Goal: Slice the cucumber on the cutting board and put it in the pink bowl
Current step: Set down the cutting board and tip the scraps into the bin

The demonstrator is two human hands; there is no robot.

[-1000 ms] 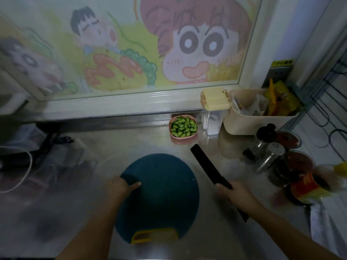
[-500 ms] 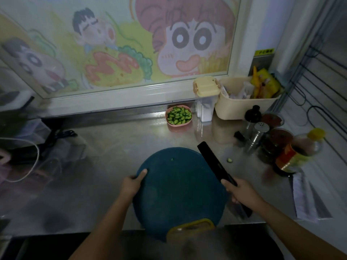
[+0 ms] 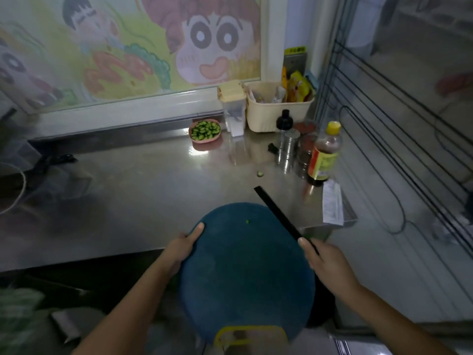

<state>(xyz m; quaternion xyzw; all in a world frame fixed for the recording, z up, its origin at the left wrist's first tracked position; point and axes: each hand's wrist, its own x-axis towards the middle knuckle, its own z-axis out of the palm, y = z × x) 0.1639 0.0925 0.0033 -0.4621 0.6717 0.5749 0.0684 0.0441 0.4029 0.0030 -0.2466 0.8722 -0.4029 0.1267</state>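
Teal plastic, round, with a yellow handle loop at its near end, the cutting board hung mostly past the front edge of the stainless steel counter, so it looked carried rather than lying flat. The left hand grasped its left rim, thumb laid on top and the other fingers hidden beneath, a hold that would keep the board level. The right hand was clenched round the handle of a long black knife, whose blade pointed away and up over the board's right edge, probably kept clear of the body and the other hand.

The board carried no cucumber except one tiny green scrap near its middle. The cut cucumber pieces filled the small pink bowl, which stood at the back of the counter against the window ledge, just beside a clear container with a yellow lid. One stray slice lay on the steel, well apart from the bowl and near a brown sauce bottle with a yellow cap.

The slicing and filling seemed done; with both tools in hand, the person was likely clearing up, and only the stray slice remained outside the bowl.
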